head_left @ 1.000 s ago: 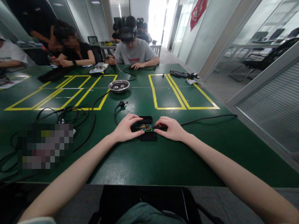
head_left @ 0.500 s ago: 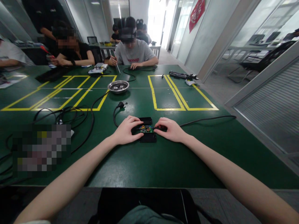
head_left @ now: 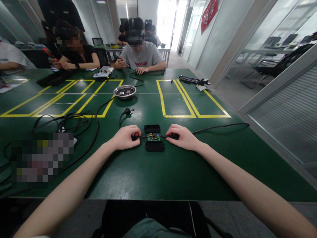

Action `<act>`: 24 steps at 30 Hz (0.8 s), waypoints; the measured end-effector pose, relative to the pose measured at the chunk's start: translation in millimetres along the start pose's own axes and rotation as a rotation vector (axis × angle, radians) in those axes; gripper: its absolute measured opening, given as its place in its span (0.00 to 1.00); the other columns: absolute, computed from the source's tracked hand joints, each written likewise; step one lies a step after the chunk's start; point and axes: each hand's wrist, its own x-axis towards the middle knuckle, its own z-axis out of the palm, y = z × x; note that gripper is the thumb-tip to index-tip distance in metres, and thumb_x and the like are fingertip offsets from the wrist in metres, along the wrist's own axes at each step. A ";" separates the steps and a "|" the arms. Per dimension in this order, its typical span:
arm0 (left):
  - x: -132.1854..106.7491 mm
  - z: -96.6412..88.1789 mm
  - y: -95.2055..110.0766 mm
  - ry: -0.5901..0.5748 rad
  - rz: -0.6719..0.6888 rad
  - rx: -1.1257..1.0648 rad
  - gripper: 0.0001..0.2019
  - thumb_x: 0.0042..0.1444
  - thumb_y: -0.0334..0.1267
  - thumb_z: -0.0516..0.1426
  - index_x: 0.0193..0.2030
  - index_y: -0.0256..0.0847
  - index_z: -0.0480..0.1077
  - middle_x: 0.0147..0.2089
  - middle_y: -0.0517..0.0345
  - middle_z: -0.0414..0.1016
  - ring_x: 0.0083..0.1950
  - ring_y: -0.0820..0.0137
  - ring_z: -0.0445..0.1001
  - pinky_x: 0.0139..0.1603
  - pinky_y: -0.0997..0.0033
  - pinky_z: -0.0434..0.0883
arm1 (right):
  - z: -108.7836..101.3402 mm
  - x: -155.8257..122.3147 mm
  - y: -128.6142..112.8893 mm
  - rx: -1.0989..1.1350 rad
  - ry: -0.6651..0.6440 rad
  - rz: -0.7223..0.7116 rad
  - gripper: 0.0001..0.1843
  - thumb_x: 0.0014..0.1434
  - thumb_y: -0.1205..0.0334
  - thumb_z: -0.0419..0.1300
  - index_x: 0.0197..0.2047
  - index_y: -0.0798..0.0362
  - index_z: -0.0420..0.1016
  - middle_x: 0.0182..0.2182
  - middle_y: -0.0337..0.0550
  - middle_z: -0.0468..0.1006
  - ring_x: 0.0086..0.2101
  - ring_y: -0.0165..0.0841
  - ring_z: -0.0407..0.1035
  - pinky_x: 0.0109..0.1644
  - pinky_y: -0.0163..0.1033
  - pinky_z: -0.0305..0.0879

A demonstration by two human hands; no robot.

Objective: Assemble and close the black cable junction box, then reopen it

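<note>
A small green circuit board [head_left: 154, 137] with copper-coloured coils lies between two black plastic case halves, one beyond it [head_left: 152, 128] and one nearer me [head_left: 155, 146]. Black cables run out from both sides of the board. My left hand [head_left: 126, 137] pinches the left cable [head_left: 142, 136] a short way from the board. On the other side my right hand [head_left: 182, 137] is closed on the right cable [head_left: 170, 136], close to the board's edge. A black power plug [head_left: 127, 111] lies beyond my left hand, its cord passing under that hand.
A metal bowl [head_left: 124, 92] with small metal parts stands ahead. Coiled black cables [head_left: 71, 122] and a blurred-out object [head_left: 43, 158] lie left. Yellow tape [head_left: 133, 116] marks the green table [head_left: 119, 178]. A black tripod-like item [head_left: 194, 80] lies far right. A co-worker [head_left: 143, 56] sits opposite with a screwdriver.
My left hand has moved left, off the board and case halves, and now grips the cable. My right hand has barely moved. The co-worker opposite has lowered the screwdriver towards their other hand.
</note>
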 end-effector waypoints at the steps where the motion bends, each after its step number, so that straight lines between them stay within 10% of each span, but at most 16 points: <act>1: 0.0 -0.4 -1.0 -0.008 -0.006 0.005 0.03 0.51 0.36 0.57 0.33 0.41 0.71 0.30 0.61 0.69 0.30 0.71 0.69 0.33 0.72 0.67 | 0.0 -0.1 0.3 -0.001 0.002 -0.001 0.03 0.64 0.62 0.64 0.37 0.51 0.78 0.35 0.43 0.76 0.36 0.36 0.72 0.41 0.41 0.69; 14: 2.9 -6.2 1.3 0.024 -0.021 0.026 0.04 0.49 0.38 0.54 0.28 0.41 0.65 0.27 0.62 0.64 0.28 0.72 0.62 0.32 0.73 0.60 | -16.4 2.5 1.7 -0.222 -0.157 0.116 0.23 0.73 0.46 0.52 0.31 0.50 0.73 0.27 0.43 0.77 0.29 0.34 0.70 0.35 0.37 0.57; 24: 4.7 -17.0 0.2 0.026 -0.152 0.037 0.23 0.64 0.48 0.45 0.19 0.42 0.49 0.19 0.64 0.49 0.22 0.75 0.53 0.29 0.69 0.51 | -34.5 1.2 1.1 -0.286 0.057 0.188 0.30 0.72 0.43 0.45 0.21 0.50 0.51 0.16 0.38 0.59 0.20 0.30 0.55 0.30 0.39 0.48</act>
